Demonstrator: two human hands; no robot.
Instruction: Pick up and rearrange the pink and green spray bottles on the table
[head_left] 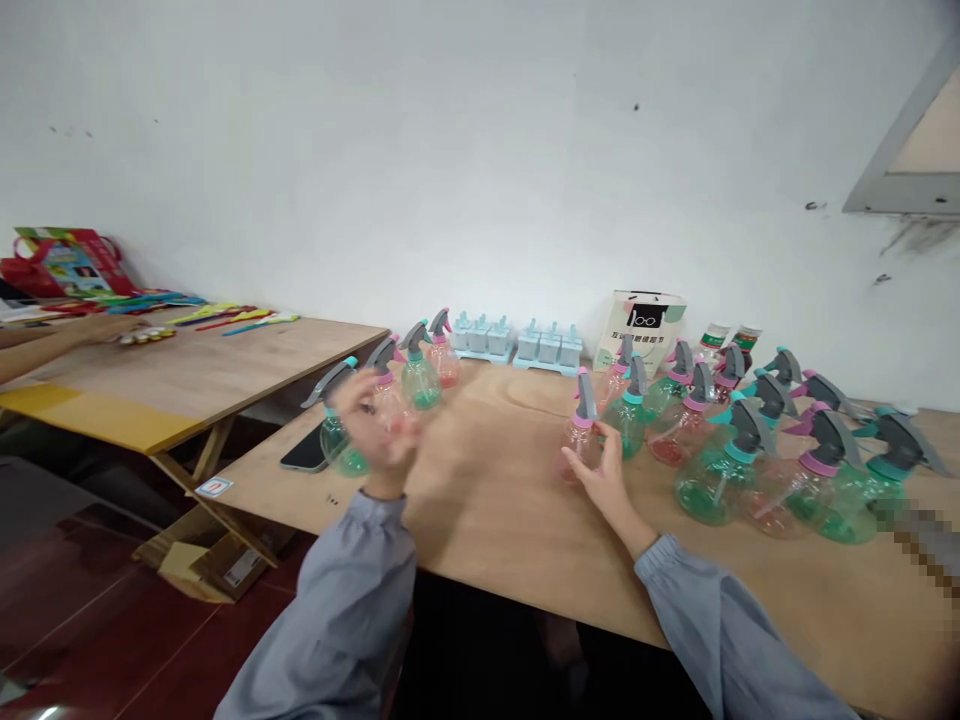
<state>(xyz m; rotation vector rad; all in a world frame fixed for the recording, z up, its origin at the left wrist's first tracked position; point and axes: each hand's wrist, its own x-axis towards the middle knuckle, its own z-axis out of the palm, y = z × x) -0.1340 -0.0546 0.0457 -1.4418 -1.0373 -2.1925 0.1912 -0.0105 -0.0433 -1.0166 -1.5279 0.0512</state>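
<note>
Our R hand [606, 472] grips pink btl [582, 432]; L hand [381, 425] looks empty, half-open (blurry). We've 4 btls [421, 385] L, more btls [712, 490] R.

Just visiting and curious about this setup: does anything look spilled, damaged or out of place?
No spill shows; the spray bottles look upright. The wall looks marred: a dark smudge below the grey frame at right, plus scattered dark spots.

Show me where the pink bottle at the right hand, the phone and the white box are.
Pink bottle [580, 438]: head view, on its clear body.
Phone [306, 449]: head view, on its dark screen.
White box [637, 345]: head view, on its printed front.
</note>
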